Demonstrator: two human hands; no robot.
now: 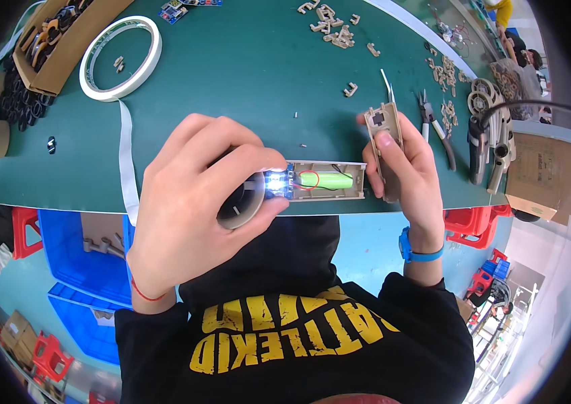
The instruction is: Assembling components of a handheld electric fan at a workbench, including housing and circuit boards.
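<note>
My left hand [205, 182] is closed round the ring-shaped head of a beige handheld device [329, 195], whose handle lies open to the right at the table's near edge. Inside the handle are a green cylindrical battery [334, 180], thin red and black wires, and a blue circuit board [288, 180] with a bright white light glowing by my fingertips. To the right, my right hand [410, 161] grips a beige handle cover [386, 141], apart from the device and tilted upright. My thumb presses its inner face, near a small dark square opening.
A white tape roll [90, 74] lies at the left, its loose strip hanging over the edge. Behind it stands a cardboard box [46, 71] of parts. Small beige pieces [332, 30] are scattered at the back. Pliers [439, 128], tweezers [387, 86] and beige device bodies [499, 145] lie rightward.
</note>
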